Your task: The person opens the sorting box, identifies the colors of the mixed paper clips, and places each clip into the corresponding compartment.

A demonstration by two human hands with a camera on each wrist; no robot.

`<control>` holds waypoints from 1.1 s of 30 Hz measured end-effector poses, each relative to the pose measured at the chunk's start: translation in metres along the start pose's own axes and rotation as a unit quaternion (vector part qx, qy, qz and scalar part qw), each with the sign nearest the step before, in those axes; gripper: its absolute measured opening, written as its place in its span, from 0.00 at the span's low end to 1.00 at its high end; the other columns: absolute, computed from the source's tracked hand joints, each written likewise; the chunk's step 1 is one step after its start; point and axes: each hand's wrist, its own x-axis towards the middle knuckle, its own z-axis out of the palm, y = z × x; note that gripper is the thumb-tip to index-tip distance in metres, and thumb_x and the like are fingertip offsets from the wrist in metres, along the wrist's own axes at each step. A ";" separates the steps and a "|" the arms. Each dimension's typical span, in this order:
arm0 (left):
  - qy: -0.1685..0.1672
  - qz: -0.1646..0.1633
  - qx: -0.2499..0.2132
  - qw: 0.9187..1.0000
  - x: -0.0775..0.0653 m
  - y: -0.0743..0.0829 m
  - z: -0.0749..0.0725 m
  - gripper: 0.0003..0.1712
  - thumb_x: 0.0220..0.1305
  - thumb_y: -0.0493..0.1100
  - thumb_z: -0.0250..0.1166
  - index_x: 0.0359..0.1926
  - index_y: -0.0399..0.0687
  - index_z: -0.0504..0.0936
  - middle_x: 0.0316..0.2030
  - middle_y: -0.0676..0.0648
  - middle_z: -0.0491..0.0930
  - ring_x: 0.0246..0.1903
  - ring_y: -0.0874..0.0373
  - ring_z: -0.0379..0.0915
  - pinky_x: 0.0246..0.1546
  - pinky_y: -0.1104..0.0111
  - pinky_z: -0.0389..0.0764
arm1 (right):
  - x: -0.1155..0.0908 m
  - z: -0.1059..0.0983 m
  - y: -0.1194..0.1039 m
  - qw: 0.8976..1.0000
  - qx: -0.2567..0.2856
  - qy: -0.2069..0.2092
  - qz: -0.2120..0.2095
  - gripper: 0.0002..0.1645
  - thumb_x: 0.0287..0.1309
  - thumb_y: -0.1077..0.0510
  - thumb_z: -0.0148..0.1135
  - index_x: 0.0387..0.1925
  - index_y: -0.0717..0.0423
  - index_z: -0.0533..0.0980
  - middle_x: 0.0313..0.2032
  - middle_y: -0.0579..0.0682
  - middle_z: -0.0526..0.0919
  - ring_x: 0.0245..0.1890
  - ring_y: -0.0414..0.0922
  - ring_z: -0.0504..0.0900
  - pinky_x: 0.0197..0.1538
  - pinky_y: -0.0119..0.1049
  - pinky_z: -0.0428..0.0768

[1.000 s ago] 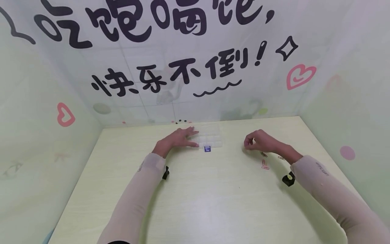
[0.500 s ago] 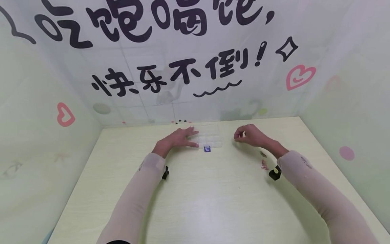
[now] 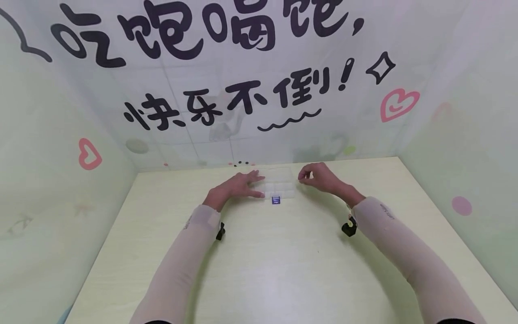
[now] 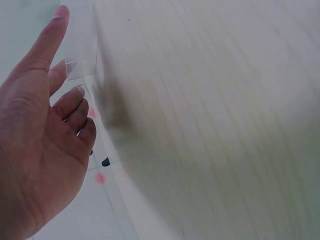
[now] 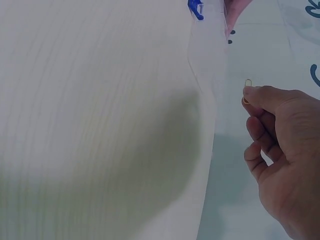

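A clear plastic box (image 3: pixel 279 191) with compartments lies at the back of the table, its clear lid (image 3: pixel 279 173) folded back. A small blue piece (image 3: pixel 276 200) with white marking sits at its front edge. My left hand (image 3: pixel 243 185) rests at the box's left end, thumb (image 4: pixel 55 30) straight along the front and index finger further back, the other fingers loosely bent. Just right of the box, my right hand (image 3: pixel 321 177) pinches a gold-coloured paper clip (image 5: pixel 248 83) between thumb and index fingertip, the clip's loop sticking out. The clip is apart from the box.
The pale wooden table (image 3: pixel 259 265) meets a printed back wall (image 3: pixel 259 144) just behind the box. Below my right wrist, a dark wrist device (image 3: pixel 349 226) and the sleeve cover the spot where several loose paper clips lay earlier.
My right hand has moved left, from near the loose paper clips to the box's right side. My left hand and the box have stayed in place.
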 end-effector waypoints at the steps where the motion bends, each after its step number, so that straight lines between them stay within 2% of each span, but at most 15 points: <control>1: 0.000 0.000 0.001 1.000 0.000 0.000 0.000 0.48 0.68 0.62 0.71 0.82 0.54 0.64 0.84 0.42 0.49 0.83 0.41 0.42 0.82 0.46 0.49 | 0.001 0.002 0.000 1.000 0.000 0.002 -0.001 0.03 0.61 0.68 0.73 0.35 0.59 0.87 0.32 0.50 0.88 0.34 0.44 0.81 0.39 0.35 0.75; 15: 0.000 0.004 0.000 1.000 0.000 0.000 0.001 0.47 0.68 0.62 0.71 0.82 0.54 0.64 0.84 0.42 0.48 0.84 0.43 0.41 0.83 0.48 0.49 | 0.016 0.019 -0.001 1.000 0.001 -0.006 0.002 0.03 0.61 0.70 0.72 0.37 0.63 0.87 0.33 0.52 0.89 0.35 0.45 0.82 0.43 0.38 0.79; 22: 0.000 0.010 -0.001 1.000 0.001 -0.001 0.002 0.48 0.68 0.62 0.71 0.81 0.54 0.65 0.84 0.41 0.49 0.83 0.43 0.42 0.82 0.48 0.49 | 0.017 0.024 0.002 1.000 0.000 -0.003 0.002 0.04 0.62 0.68 0.73 0.39 0.64 0.87 0.35 0.53 0.90 0.36 0.46 0.83 0.43 0.39 0.79; 33: 0.002 0.007 -0.001 1.000 -0.001 -0.001 0.001 0.49 0.66 0.64 0.72 0.81 0.55 0.65 0.84 0.43 0.49 0.83 0.43 0.42 0.82 0.49 0.50 | 0.002 0.006 0.006 1.000 0.015 0.000 -0.009 0.06 0.63 0.69 0.72 0.42 0.68 0.86 0.39 0.57 0.90 0.39 0.53 0.85 0.49 0.57 0.83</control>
